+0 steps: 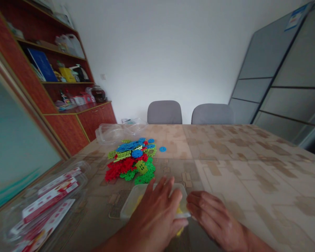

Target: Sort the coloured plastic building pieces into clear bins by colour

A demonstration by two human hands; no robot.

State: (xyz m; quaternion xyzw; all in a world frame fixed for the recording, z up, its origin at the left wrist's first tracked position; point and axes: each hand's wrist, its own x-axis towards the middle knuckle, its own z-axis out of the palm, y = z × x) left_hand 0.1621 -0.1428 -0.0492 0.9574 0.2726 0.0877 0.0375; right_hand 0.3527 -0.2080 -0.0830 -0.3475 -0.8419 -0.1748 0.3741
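Observation:
A small clear plastic container with yellow pieces inside sits at the near edge of the table. My left hand lies flat over its top, fingers stretched and spread. My right hand is at the container's right edge, fingers curled against it and pressed together. What the right fingers grip is hard to make out. Beyond the container lies a pile of colourful plastic snowflake pieces in red, green, blue and yellow-green. One blue piece lies apart to the right.
Empty clear plastic containers stand at the table's far left. A clear packet with red-and-white cards lies near left. Two grey chairs stand behind the patterned table. A wooden shelf unit lines the left wall.

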